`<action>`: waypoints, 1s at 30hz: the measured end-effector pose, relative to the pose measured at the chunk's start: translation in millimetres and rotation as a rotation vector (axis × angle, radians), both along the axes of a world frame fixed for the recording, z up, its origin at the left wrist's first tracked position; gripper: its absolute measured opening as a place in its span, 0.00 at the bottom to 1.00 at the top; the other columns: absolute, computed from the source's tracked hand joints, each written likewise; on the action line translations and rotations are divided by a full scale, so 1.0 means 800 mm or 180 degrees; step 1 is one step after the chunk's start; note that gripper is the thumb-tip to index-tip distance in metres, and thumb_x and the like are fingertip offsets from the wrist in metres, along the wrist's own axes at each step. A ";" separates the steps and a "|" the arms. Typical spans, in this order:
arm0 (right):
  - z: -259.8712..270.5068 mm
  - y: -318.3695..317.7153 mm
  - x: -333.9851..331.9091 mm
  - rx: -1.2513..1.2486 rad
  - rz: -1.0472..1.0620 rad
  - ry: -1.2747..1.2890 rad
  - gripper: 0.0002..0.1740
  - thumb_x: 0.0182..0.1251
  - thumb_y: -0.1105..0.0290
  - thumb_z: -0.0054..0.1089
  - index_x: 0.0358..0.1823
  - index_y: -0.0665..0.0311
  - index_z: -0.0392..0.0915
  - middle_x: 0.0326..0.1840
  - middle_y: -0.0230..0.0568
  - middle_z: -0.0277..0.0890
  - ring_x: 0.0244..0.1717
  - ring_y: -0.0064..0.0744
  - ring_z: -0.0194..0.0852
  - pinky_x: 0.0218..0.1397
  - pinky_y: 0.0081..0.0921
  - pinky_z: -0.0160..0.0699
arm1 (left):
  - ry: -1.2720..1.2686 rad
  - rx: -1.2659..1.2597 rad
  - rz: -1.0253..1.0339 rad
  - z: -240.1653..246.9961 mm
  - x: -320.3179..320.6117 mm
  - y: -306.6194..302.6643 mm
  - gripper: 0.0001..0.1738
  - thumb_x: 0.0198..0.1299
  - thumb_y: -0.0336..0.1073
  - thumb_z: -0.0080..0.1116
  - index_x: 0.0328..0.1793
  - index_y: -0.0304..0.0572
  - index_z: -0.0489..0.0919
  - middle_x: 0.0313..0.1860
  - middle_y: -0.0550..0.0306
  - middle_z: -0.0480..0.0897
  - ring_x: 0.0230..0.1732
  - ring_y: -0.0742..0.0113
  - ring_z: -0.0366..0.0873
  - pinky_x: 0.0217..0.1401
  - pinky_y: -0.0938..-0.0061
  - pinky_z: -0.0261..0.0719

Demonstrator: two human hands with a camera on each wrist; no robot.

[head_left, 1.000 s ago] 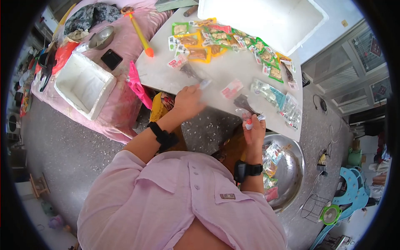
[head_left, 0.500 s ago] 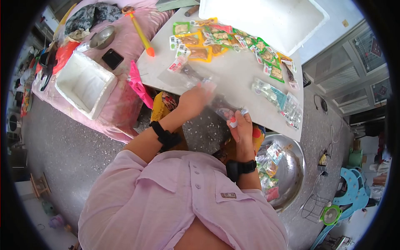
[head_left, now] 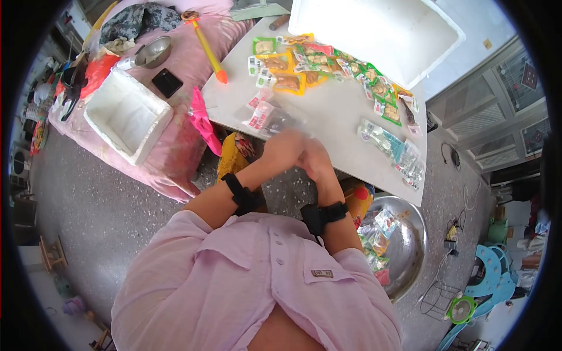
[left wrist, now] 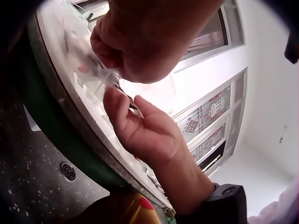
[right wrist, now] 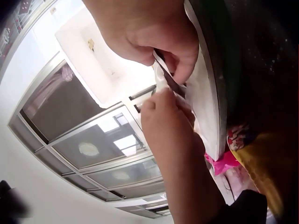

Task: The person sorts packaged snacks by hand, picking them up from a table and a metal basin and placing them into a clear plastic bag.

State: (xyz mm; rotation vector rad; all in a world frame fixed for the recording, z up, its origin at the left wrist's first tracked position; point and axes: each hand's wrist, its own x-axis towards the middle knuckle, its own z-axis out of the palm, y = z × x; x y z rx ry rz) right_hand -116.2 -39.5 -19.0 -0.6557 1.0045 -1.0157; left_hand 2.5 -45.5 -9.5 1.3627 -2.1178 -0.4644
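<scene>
Both hands meet over the near edge of the table in the head view. My left hand [head_left: 283,151] and my right hand [head_left: 317,159] pinch the edge of a clear plastic packet [left wrist: 99,70] between fingers and thumbs. A crinkled, see-through stretch of it shows in the left wrist view, and a pale strip with a dark edge runs between the fingers in the right wrist view. Just beyond the hands lie clear packets with red-and-white labels [head_left: 259,116] and dark contents, partly overlapping. The hands hide much of the held packet.
Several yellow- and green-edged food packets [head_left: 287,82] lie farther back, before a white foam box [head_left: 374,35]. Clear and teal packets [head_left: 386,140] lie at right. A metal basin [head_left: 410,234] with packets stands below. Another foam box [head_left: 126,117] rests on the pink-covered bed.
My right hand has moved left with the dark-filled packet and met my left hand. The red-and-white-labelled packet from mid-table now lies by the other one at left. The view has shifted slightly.
</scene>
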 end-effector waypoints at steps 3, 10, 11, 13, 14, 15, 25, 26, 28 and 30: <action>-0.009 -0.009 -0.017 -0.0122 0.0260 0.1050 0.08 0.56 0.65 0.46 0.28 0.62 0.67 0.22 0.34 0.68 0.20 0.22 0.66 0.17 0.16 0.61 | 0.0091 -0.0096 0.0000 -0.001 0.004 0.005 0.06 0.51 0.34 0.42 0.29 0.40 0.67 0.26 0.48 0.70 0.31 0.48 0.70 0.30 0.59 0.68; -0.018 -0.033 0.008 -0.0429 0.0477 0.0957 0.04 0.52 0.72 0.46 0.25 0.65 0.68 0.17 0.34 0.67 0.15 0.21 0.64 0.14 0.12 0.59 | 0.0070 -0.0375 -0.0024 -0.023 0.009 0.002 0.05 0.47 0.33 0.46 0.27 0.41 0.68 0.26 0.49 0.70 0.32 0.50 0.69 0.32 0.61 0.68; -0.004 -0.032 0.006 -0.0512 0.0572 0.1165 0.04 0.51 0.72 0.46 0.25 0.65 0.68 0.17 0.34 0.67 0.16 0.21 0.65 0.15 0.12 0.60 | -0.0006 -0.0466 -0.0045 -0.035 0.013 -0.003 0.04 0.47 0.33 0.46 0.27 0.40 0.68 0.25 0.49 0.70 0.31 0.50 0.69 0.31 0.61 0.68; 0.013 -0.032 0.000 -0.0245 0.0784 0.1178 0.04 0.51 0.72 0.46 0.26 0.65 0.69 0.18 0.33 0.67 0.17 0.21 0.65 0.17 0.13 0.61 | -0.0054 -0.0653 -0.0105 -0.036 0.013 -0.011 0.04 0.44 0.32 0.48 0.25 0.40 0.69 0.26 0.49 0.71 0.33 0.51 0.69 0.33 0.62 0.67; 0.018 -0.036 -0.006 -0.0126 0.0908 0.1163 0.04 0.51 0.72 0.46 0.26 0.65 0.69 0.18 0.33 0.67 0.17 0.21 0.66 0.17 0.14 0.62 | -0.0038 -0.0751 -0.0116 -0.028 0.016 -0.009 0.04 0.42 0.31 0.49 0.25 0.40 0.69 0.28 0.49 0.71 0.35 0.51 0.70 0.35 0.63 0.67; 0.017 -0.040 -0.018 -0.0080 0.0997 0.1232 0.06 0.51 0.71 0.47 0.28 0.65 0.69 0.19 0.32 0.68 0.18 0.20 0.66 0.20 0.14 0.63 | -0.0023 -0.0844 -0.0111 -0.022 0.017 -0.008 0.04 0.40 0.31 0.50 0.24 0.40 0.70 0.30 0.48 0.72 0.37 0.51 0.70 0.37 0.63 0.67; 0.017 -0.128 -0.304 -0.1411 -0.1372 0.4293 0.16 0.48 0.68 0.53 0.38 0.70 0.69 0.33 0.48 0.72 0.35 0.41 0.71 0.39 0.29 0.68 | -0.0063 -0.1422 -0.0129 -0.056 -0.005 -0.041 0.04 0.40 0.28 0.50 0.24 0.39 0.69 0.44 0.47 0.70 0.50 0.51 0.65 0.51 0.60 0.57; 0.011 -0.140 -0.340 -0.1481 -0.1635 0.4797 0.18 0.47 0.68 0.53 0.39 0.71 0.69 0.36 0.52 0.71 0.36 0.46 0.70 0.42 0.31 0.67 | -0.0075 -0.1415 -0.0095 -0.056 -0.007 -0.044 0.04 0.41 0.28 0.50 0.25 0.38 0.69 0.44 0.46 0.70 0.50 0.51 0.65 0.51 0.60 0.57; -0.007 -0.160 -0.406 -0.1140 -0.2424 0.5052 0.19 0.45 0.69 0.53 0.40 0.71 0.68 0.38 0.58 0.69 0.39 0.51 0.69 0.44 0.32 0.66 | -0.0118 -0.1380 -0.0108 -0.056 -0.008 -0.045 0.03 0.42 0.28 0.50 0.25 0.38 0.69 0.44 0.46 0.70 0.51 0.51 0.65 0.52 0.59 0.56; -0.040 -0.179 -0.464 -0.0649 -0.3149 0.4923 0.21 0.44 0.72 0.52 0.42 0.71 0.66 0.37 0.57 0.69 0.37 0.50 0.70 0.40 0.35 0.69 | -0.0151 -0.1335 -0.0102 -0.055 -0.010 -0.044 0.03 0.42 0.28 0.50 0.25 0.38 0.69 0.44 0.46 0.70 0.51 0.51 0.65 0.52 0.59 0.56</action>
